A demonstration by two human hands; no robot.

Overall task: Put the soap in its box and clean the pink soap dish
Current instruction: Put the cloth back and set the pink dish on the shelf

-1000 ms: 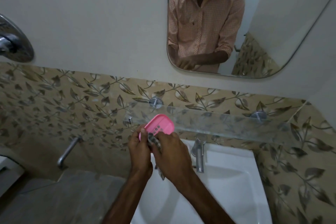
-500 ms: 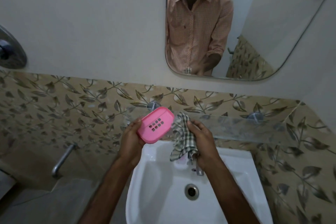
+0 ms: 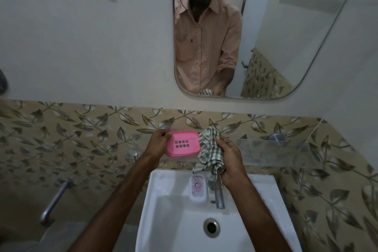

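Note:
My left hand (image 3: 158,143) grips the left end of the pink soap dish (image 3: 182,144), held level above the sink with its slotted face toward me. To the dish's right, my right hand (image 3: 229,156) clutches a bunched green-and-white checked cloth (image 3: 209,149), which touches the dish's right edge. A white soap box with a pink pattern (image 3: 198,188) lies on the sink's back ledge, left of the tap; I cannot tell what it holds.
A white sink (image 3: 169,206) with a drain (image 3: 211,227) sits below my hands. A chrome tap (image 3: 218,192) rises from its back ledge. A glass shelf (image 3: 266,150) runs along the leaf-patterned tiles. Above hangs a mirror (image 3: 286,26). A metal pipe (image 3: 54,202) juts out at the left.
My hands have parted: the cloth came off the dish to its right. The dish turned level, and the view now takes in the sink ledge with the soap box.

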